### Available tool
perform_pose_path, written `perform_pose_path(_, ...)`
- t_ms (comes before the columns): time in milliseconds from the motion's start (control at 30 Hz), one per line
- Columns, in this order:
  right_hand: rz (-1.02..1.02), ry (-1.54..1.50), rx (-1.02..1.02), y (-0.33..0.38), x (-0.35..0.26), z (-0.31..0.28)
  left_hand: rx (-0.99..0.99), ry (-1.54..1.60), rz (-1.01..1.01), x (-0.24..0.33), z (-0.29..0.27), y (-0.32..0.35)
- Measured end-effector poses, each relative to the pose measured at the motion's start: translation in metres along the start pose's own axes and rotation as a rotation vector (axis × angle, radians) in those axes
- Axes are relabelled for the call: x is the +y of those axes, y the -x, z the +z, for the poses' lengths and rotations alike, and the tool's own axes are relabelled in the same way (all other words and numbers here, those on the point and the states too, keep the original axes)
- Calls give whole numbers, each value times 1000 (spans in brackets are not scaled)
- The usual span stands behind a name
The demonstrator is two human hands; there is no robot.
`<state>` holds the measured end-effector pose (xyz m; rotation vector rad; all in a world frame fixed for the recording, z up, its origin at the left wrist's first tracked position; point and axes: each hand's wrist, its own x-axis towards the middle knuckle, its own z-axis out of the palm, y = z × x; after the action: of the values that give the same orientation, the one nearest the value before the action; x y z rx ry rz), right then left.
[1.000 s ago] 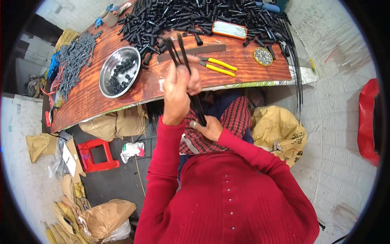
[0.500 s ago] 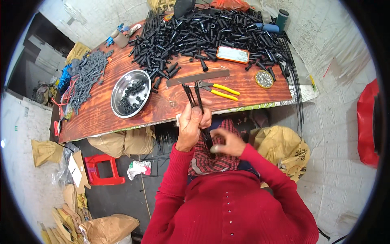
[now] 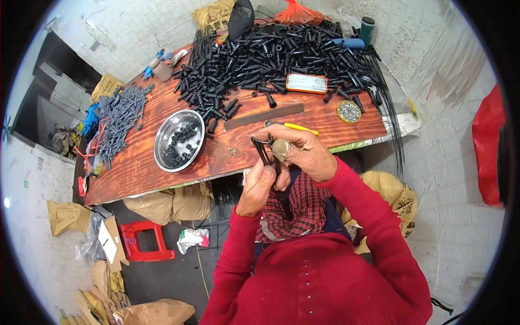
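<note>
We see two hands raised together just near of the long reddish wooden table [image 3: 141, 168] edge. The left hand [image 3: 259, 187] is closed around a thin bundle of black plastic rods [image 3: 265, 154]; we cannot count the rods exactly, but at least two show above the fist. The bundle's long axis runs near-to-far, tilted slightly left at its far end, and its lower end drops below the fist over the red checked cloth [image 3: 295, 208] in the lap. The right hand [image 3: 303, 151] has its fingers curled and pinches the rods near their upper end, a pale thimble-like cap [image 3: 280, 148] on one fingertip.

On the table we count one round steel bowl [image 3: 179, 140] holding small black pieces, one flat dark metal strip [image 3: 264, 116], one yellow-handled tool [image 3: 300, 128], one small round tin [image 3: 348, 111] and one orange-rimmed rectangular case [image 3: 306, 83]. A large heap of black plastic tubes [image 3: 271, 51] covers the far side; a grey heap [image 3: 122, 116] lies at the left.
</note>
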<state>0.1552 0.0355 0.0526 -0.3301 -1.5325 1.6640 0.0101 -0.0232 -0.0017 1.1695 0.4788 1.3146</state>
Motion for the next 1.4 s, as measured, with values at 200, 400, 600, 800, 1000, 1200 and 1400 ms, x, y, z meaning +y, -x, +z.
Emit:
perform_pose_path(200,49,-103,103,3,-12,10,-35,46,-38,-2,-4,-2)
perform_pose_path(400,39,-128,168,4,-5,6,-53,52,-75,-2,-5,-6)
perform_pose_path(600,103,-323,121,0,-2,-4,-19,-216,-98,18,-6,-10)
perform_pose_path(800,2,-410,174,-5,0,4,354,-314,37,54,8,-23)
perform_pose_path(1000,1,-381,161,-7,2,5,272,-395,203,68,9,-31)
perform_pose_path(1200,-18,-339,104,-10,4,3,326,-412,166,75,7,-26)
perform_pose_path(1400,12,-303,71,-8,5,3,244,-505,276,77,2,-26)
